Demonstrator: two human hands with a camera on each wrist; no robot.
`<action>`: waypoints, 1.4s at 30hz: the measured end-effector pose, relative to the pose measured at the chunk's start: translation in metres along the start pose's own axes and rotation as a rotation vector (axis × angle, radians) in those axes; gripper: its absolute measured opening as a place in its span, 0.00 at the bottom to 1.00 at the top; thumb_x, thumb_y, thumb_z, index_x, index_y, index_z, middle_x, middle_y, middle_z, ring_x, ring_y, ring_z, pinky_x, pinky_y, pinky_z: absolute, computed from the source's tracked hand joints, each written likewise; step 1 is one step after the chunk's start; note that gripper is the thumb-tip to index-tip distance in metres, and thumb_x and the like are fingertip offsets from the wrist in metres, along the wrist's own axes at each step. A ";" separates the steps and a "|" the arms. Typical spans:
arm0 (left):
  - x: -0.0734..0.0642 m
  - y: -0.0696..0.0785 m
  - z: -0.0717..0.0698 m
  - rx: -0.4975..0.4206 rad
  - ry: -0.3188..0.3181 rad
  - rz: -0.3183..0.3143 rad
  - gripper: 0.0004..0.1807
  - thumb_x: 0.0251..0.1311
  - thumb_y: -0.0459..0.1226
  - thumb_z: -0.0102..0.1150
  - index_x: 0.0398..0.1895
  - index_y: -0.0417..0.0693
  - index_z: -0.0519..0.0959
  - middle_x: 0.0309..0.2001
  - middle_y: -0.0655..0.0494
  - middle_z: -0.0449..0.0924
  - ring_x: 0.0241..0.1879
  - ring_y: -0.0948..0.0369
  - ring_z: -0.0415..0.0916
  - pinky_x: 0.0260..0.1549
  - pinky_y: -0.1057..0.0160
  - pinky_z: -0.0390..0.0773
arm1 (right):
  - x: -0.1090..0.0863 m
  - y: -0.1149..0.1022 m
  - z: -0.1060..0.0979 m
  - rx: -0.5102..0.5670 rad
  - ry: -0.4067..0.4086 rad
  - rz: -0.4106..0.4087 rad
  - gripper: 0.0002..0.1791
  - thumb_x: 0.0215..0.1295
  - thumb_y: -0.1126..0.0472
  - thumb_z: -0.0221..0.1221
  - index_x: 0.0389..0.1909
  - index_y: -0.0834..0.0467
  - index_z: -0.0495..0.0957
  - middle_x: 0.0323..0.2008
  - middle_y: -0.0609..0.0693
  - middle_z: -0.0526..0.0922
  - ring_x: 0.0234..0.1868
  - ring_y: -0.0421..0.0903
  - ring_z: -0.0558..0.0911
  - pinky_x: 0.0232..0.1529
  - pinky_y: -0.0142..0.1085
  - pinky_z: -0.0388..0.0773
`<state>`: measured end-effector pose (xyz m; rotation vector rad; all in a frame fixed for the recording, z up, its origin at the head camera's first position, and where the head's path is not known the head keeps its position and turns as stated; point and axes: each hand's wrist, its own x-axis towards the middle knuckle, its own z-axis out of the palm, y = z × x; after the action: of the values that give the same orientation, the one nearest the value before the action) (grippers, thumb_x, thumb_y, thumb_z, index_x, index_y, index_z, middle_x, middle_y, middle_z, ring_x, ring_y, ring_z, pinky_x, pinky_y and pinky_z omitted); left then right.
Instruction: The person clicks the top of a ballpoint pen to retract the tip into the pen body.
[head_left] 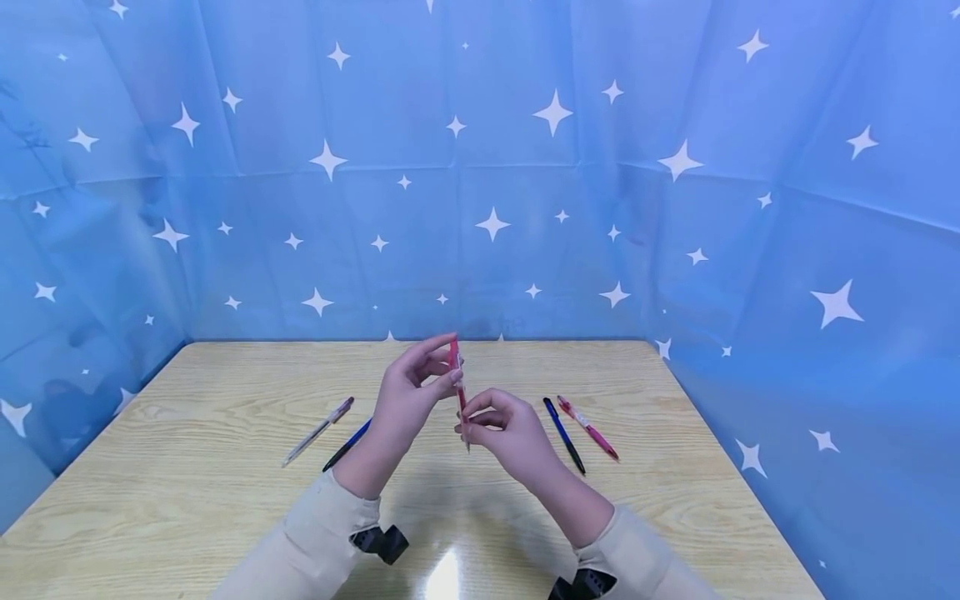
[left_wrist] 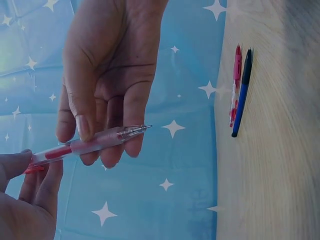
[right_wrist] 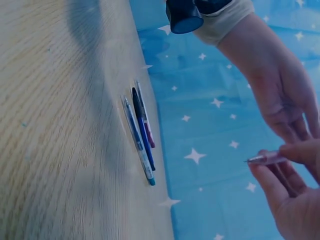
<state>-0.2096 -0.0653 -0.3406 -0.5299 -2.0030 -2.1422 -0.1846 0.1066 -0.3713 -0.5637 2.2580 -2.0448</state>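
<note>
A clear-barreled pen with red inside (head_left: 461, 398) is held upright above the table, its metal tip pointing down. My left hand (head_left: 408, 387) grips the pink upper end, with a finger at the very top and the thumb against the side. Lower down, my right hand (head_left: 510, 429) pinches the barrel near the tip between thumb and fingers. In the left wrist view the pen's translucent grip (left_wrist: 97, 142) and bare point show beyond the right thumb. The right wrist view shows only the tip end (right_wrist: 265, 158) past my right fingers.
Right of my hands lie a blue pen (head_left: 564, 435) and a pink-red pen (head_left: 588, 429). On the left are a clear pen with a dark end (head_left: 318, 431), another blue pen (head_left: 347, 446), and a teal-ended pen (right_wrist: 140, 145). A starry blue curtain (head_left: 450, 250) surrounds the wooden table (head_left: 187, 475).
</note>
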 end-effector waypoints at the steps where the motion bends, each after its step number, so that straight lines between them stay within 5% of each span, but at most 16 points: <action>1: -0.001 0.000 0.000 -0.006 0.005 -0.008 0.24 0.62 0.28 0.62 0.61 0.52 0.77 0.46 0.42 0.80 0.39 0.53 0.81 0.40 0.56 0.83 | 0.000 0.000 0.000 -0.004 -0.009 0.000 0.05 0.64 0.70 0.62 0.40 0.64 0.78 0.39 0.58 0.84 0.44 0.56 0.85 0.41 0.42 0.82; 9: -0.006 0.003 0.000 -0.039 0.045 -0.065 0.21 0.61 0.26 0.61 0.57 0.47 0.80 0.41 0.42 0.80 0.40 0.54 0.80 0.40 0.56 0.83 | 0.000 0.000 -0.002 -0.013 -0.047 0.010 0.05 0.64 0.69 0.63 0.39 0.62 0.79 0.37 0.58 0.86 0.43 0.58 0.84 0.41 0.43 0.82; 16: -0.009 0.003 0.001 -0.072 0.062 -0.088 0.20 0.61 0.25 0.61 0.56 0.45 0.80 0.39 0.44 0.80 0.40 0.54 0.79 0.40 0.56 0.83 | -0.003 0.000 -0.002 -0.031 -0.055 0.020 0.05 0.64 0.67 0.63 0.39 0.62 0.79 0.37 0.59 0.86 0.40 0.51 0.85 0.40 0.41 0.82; 22: -0.008 0.003 0.002 -0.072 0.060 -0.093 0.19 0.60 0.25 0.62 0.55 0.44 0.81 0.38 0.44 0.80 0.39 0.54 0.79 0.40 0.56 0.83 | -0.003 0.001 -0.004 -0.033 -0.044 0.024 0.05 0.63 0.68 0.64 0.39 0.62 0.79 0.36 0.57 0.86 0.42 0.57 0.85 0.39 0.41 0.82; 32: -0.011 0.002 0.001 -0.096 0.068 -0.111 0.19 0.58 0.22 0.62 0.53 0.41 0.82 0.37 0.44 0.80 0.36 0.55 0.79 0.39 0.56 0.83 | -0.005 0.003 -0.002 -0.031 -0.048 0.021 0.05 0.61 0.70 0.64 0.37 0.64 0.79 0.35 0.59 0.86 0.39 0.48 0.86 0.39 0.39 0.82; 42: -0.011 0.001 0.006 -0.096 0.063 -0.135 0.21 0.58 0.24 0.64 0.55 0.44 0.81 0.38 0.44 0.80 0.36 0.55 0.80 0.39 0.56 0.83 | -0.009 0.003 -0.011 -0.037 -0.073 0.063 0.06 0.63 0.67 0.64 0.40 0.62 0.79 0.39 0.58 0.85 0.44 0.57 0.84 0.42 0.44 0.82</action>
<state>-0.1977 -0.0604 -0.3433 -0.3450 -1.9631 -2.3122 -0.1795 0.1199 -0.3752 -0.5531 2.2474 -1.9248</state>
